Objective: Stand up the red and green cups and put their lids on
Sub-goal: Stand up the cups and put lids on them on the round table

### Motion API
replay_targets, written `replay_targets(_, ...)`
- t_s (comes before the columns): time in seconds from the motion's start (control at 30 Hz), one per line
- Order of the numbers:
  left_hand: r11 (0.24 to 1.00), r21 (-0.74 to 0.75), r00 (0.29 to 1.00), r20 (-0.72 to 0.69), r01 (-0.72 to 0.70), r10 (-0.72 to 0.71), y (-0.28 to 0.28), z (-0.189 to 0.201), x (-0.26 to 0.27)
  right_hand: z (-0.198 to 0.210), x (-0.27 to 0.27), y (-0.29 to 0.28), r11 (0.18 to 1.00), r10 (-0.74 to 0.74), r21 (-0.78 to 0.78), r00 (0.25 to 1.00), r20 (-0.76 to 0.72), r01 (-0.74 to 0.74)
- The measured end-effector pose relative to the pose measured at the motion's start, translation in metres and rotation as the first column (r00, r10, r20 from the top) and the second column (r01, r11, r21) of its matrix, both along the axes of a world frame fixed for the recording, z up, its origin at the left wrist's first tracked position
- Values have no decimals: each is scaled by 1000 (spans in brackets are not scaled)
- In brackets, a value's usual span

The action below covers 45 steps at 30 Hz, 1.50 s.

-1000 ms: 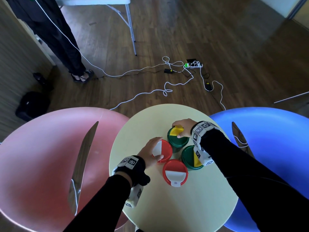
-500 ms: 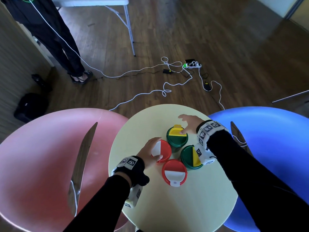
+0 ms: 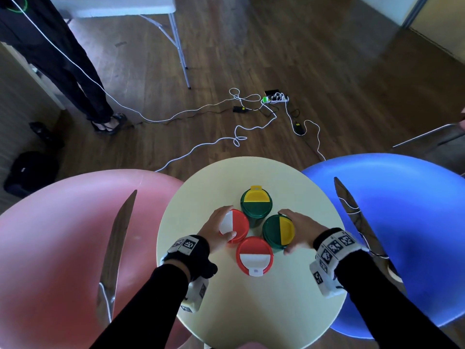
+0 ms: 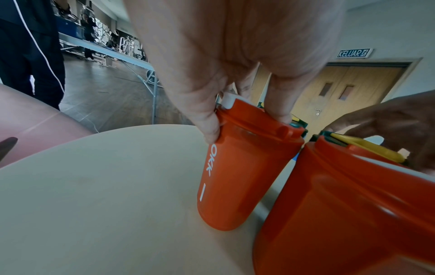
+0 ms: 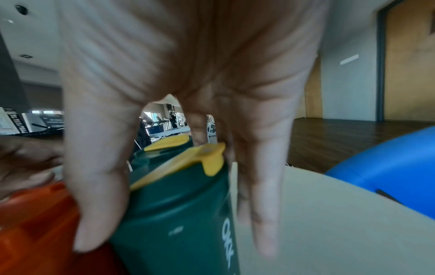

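Observation:
Four lidded cups stand upright in a cluster on the round pale yellow table (image 3: 251, 311). My left hand (image 3: 226, 222) grips the lid rim of the left red cup (image 3: 237, 229) from above, with thumb and fingers curled round it (image 4: 235, 167). My right hand (image 3: 286, 233) wraps the top of the right green cup (image 3: 273, 233), with the thumb (image 5: 98, 204) on one side and the fingers (image 5: 259, 204) on the other. A second red cup (image 3: 254, 255) stands nearest me. A second green cup (image 3: 256, 205) with a yellow flap stands farthest, untouched.
A pink chair (image 3: 63, 248) sits left of the table and a blue chair (image 3: 402, 210) right of it. White cables and a power strip (image 3: 275, 99) lie on the wooden floor beyond. A person's legs (image 3: 75, 79) stand at the far left by a folding table.
My right hand left the far green cup and came back to take the right green cup. My left hand stayed on the left red cup.

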<state>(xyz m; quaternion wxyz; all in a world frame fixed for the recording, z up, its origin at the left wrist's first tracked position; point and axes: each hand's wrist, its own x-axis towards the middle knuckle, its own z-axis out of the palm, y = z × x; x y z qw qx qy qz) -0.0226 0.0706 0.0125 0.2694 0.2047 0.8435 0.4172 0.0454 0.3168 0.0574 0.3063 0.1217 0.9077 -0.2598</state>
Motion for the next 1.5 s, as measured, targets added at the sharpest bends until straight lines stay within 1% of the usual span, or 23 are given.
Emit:
replay_targets(0.17,1000,-11,1000,1,-5,5,0,0,0,-11,6,-1,998,-55,-19,993,-107,53)
replay_targets(0.23,1000,-10,1000,3,-7,7,1,0,0,-11,7,1,997,-77,-34,990,-121,74)
replay_targets(0.33,1000,-9,1000,-7,-2,2,1,0,0,-13,8,3,994,-107,-42,987,-120,103)
replay_targets(0.53,1000,-9,1000,-21,-7,7,0,-1,0,-11,5,2,992,-120,-46,988,-100,116)
replay_targets(0.73,1000,-11,1000,-19,-8,8,1,-2,1,-13,13,1,983,-171,-87,980,-99,162)
replay_targets(0.93,1000,-15,1000,-31,-4,4,2,-3,0,-11,17,8,984,-168,-73,979,-118,160)
replay_targets(1.37,1000,-9,999,-44,-12,12,2,-8,-1,-14,22,10,984,-172,-71,981,-91,166)
replay_targets(1.43,1000,-9,999,-45,-15,15,2,-9,-1,-12,29,5,987,-160,-36,979,-123,157)
replay_targets(1.5,1000,-10,999,-36,-20,20,2,-9,-1,-6,39,-7,996,-66,36,971,-229,76)
